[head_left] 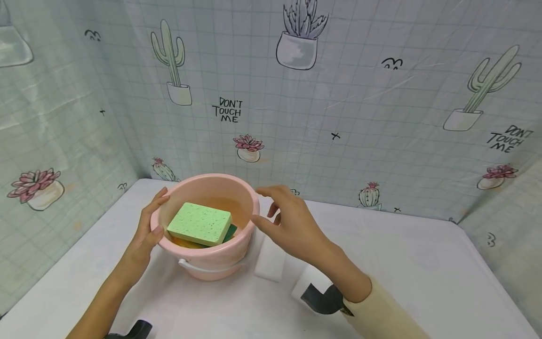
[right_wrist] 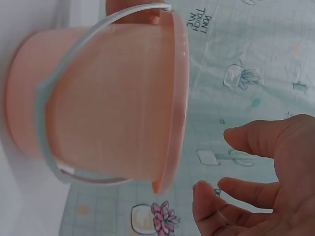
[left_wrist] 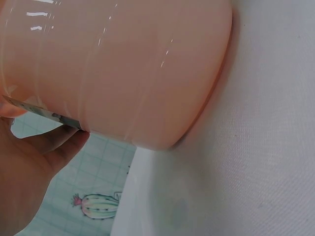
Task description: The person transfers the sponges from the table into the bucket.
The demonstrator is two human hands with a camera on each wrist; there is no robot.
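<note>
A pink bucket (head_left: 199,256) with a white handle (head_left: 211,270) stands upright on the white table. Inside, a light green sponge (head_left: 200,223) lies on top of a dark green thing (head_left: 230,232) and something yellow (head_left: 186,243), both mostly hidden. My left hand (head_left: 141,238) grips the bucket's left rim, thumb at the near edge and fingers along the outside. At the opposite rim hovers my right hand (head_left: 292,223), thumb and forefinger spread with nothing between them. The right wrist view shows this right hand (right_wrist: 251,187) apart from the bucket, its fingers loosely bent.
Right of the bucket lies a white block (head_left: 270,259). Another white piece (head_left: 311,282) sits nearer my right forearm, partly covered by a black wrist device (head_left: 323,300). A cactus-print curtain (head_left: 271,103) hangs behind the white table (head_left: 402,263) and along its sides.
</note>
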